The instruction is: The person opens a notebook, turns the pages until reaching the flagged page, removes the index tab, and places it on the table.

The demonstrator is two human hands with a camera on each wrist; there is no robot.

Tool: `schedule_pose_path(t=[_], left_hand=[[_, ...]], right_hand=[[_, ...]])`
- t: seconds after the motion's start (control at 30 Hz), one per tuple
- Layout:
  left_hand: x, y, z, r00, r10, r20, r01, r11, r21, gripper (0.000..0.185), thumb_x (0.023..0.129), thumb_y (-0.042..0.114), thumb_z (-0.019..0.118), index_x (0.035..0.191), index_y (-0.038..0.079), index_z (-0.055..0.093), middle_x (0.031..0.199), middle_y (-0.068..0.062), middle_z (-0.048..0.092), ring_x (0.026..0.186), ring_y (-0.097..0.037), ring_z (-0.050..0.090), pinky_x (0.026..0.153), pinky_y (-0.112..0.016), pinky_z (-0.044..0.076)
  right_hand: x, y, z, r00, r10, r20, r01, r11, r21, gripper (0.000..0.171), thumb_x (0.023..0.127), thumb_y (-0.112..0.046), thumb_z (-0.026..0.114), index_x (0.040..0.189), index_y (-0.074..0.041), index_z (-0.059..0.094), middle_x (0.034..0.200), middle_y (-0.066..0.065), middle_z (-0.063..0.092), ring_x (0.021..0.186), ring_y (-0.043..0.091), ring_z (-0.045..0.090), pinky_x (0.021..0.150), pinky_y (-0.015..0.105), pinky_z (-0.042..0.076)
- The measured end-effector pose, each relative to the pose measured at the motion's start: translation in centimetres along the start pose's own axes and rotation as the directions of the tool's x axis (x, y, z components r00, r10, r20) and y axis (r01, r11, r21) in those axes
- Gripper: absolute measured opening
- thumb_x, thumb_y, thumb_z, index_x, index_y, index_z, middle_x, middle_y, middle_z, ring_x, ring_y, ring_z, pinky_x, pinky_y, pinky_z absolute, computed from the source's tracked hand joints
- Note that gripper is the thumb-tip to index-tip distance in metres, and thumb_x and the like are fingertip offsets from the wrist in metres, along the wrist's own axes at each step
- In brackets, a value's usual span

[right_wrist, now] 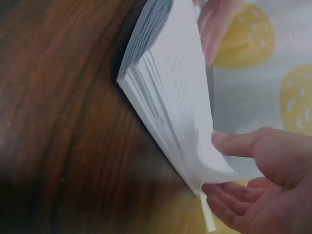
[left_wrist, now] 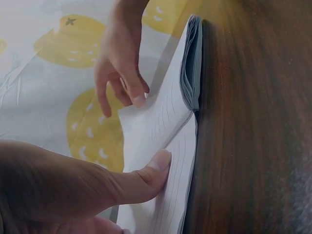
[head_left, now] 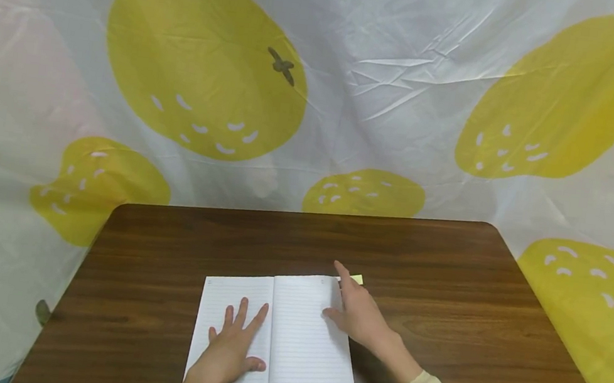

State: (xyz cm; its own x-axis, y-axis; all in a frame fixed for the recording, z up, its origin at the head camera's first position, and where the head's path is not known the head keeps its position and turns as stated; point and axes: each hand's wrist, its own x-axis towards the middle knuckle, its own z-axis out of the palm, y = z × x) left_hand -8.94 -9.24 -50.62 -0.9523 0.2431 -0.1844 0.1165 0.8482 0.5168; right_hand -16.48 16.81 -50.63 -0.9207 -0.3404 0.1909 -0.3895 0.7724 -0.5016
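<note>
My left hand point(head_left: 229, 348) presses flat, fingers spread, on the open notebook point(head_left: 296, 335); my right hand point(head_left: 359, 314) pinches its far right page corner; its spine runs toward the table's point(head_left: 472, 286) far edge.

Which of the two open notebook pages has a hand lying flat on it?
The left page: the left hand lies flat there; the right hand lifts the other's edge.

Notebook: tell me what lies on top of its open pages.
The left hand presses flat on the notebook; the right hand holds its upper corner. Lines beneath them are hidden.
</note>
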Motion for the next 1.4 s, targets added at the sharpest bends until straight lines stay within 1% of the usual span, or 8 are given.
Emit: schedule_pose_path(t=[0.17,0.33,0.5,0.73,0.83,1.0,1.17,1.4], left_hand=[[0.1,-0.2,0.2,1.000,0.004,-0.004,-0.004,1.000,0.008,0.098,0.074,0.031,0.085,0.158,0.013,0.036,0.162,-0.035,0.020,0.145,-0.064,0.018,0.099,-0.087,0.024],[0.1,-0.3,0.3,1.000,0.007,-0.011,-0.007,1.000,0.009,0.098,0.074,0.031,0.085,0.157,0.011,0.036,0.162,-0.035,0.021,0.145,-0.064,0.019,0.098,-0.087,0.024],[0.1,-0.3,0.2,1.000,0.006,-0.006,-0.006,1.000,0.008,0.098,0.074,0.032,0.084,0.157,0.011,0.036,0.162,-0.035,0.020,0.145,-0.064,0.018,0.099,-0.087,0.024],[0.0,-0.4,0.2,1.000,0.014,-0.008,-0.014,1.000,-0.014,0.096,0.075,0.032,0.084,0.156,0.008,0.038,0.162,-0.035,0.019,0.146,-0.063,0.018,0.099,-0.087,0.023],[0.0,-0.5,0.1,1.000,0.009,0.004,-0.009,1.000,-0.029,0.095,0.076,0.031,0.084,0.154,0.003,0.039,0.163,-0.034,0.019,0.146,-0.062,0.018,0.099,-0.086,0.023],[0.3,-0.9,-0.4,1.000,0.003,0.025,-0.002,0.999,-0.040,0.078,0.091,0.025,0.074,0.153,-0.005,0.037,0.163,-0.032,0.023,0.147,-0.058,0.023,0.100,-0.082,0.029],[0.6,-1.1,-1.0,1.000,0.003,0.019,-0.001,0.996,-0.090,0.061,0.108,0.033,0.045,0.155,-0.003,0.033,0.161,-0.031,0.029,0.146,-0.057,0.028,0.105,-0.078,0.031],[0.7,-1.1,-1.8,0.999,-0.038,0.033,0.044,0.975,-0.219,0.077,0.106,0.059,0.032,0.162,0.008,0.019,0.164,-0.026,0.027,0.149,-0.053,0.025,0.119,-0.064,0.025]], right_hand=[[-0.2,0.9,-0.1,0.995,0.065,-0.078,-0.047,0.976,0.213,0.069,0.078,0.001,0.083,0.137,0.007,0.048,0.093,0.015,0.071,0.081,0.023,0.069,0.072,0.034,0.057],[-0.4,1.7,-0.3,0.979,0.206,-0.007,-0.187,0.904,0.385,0.042,0.084,-0.002,0.079,0.121,0.006,0.062,0.086,0.009,0.072,0.076,0.014,0.066,0.067,0.022,0.054],[-0.8,2.2,-0.8,0.952,0.273,0.140,-0.306,0.802,0.513,0.034,0.090,-0.009,0.075,0.116,0.008,0.064,0.088,0.011,0.072,0.074,0.014,0.065,0.062,0.025,0.055],[-1.7,2.9,-1.0,0.897,0.262,0.356,-0.442,0.565,0.697,0.036,0.092,-0.010,0.072,0.115,0.014,0.057,0.087,0.006,0.071,0.077,0.013,0.066,0.072,0.029,0.060],[-1.8,2.9,-0.8,0.882,0.258,0.394,-0.471,0.506,0.723,0.035,0.091,-0.009,0.073,0.113,0.013,0.057,0.085,0.001,0.071,0.077,0.011,0.065,0.072,0.027,0.059],[-1.6,2.1,0.0,0.884,0.232,0.407,-0.468,0.487,0.738,0.031,0.090,-0.010,0.074,0.110,0.010,0.059,0.081,-0.002,0.070,0.074,0.009,0.064,0.071,0.024,0.058],[-0.9,0.6,0.7,0.882,0.207,0.424,-0.470,0.453,0.758,0.025,0.091,-0.008,0.073,0.107,0.007,0.060,0.080,-0.001,0.072,0.073,0.010,0.067,0.070,0.025,0.059],[0.5,-1.8,1.5,0.890,0.138,0.434,-0.448,0.443,0.777,0.021,0.092,-0.006,0.071,0.105,0.006,0.059,0.078,-0.001,0.073,0.073,0.011,0.069,0.070,0.026,0.060]])
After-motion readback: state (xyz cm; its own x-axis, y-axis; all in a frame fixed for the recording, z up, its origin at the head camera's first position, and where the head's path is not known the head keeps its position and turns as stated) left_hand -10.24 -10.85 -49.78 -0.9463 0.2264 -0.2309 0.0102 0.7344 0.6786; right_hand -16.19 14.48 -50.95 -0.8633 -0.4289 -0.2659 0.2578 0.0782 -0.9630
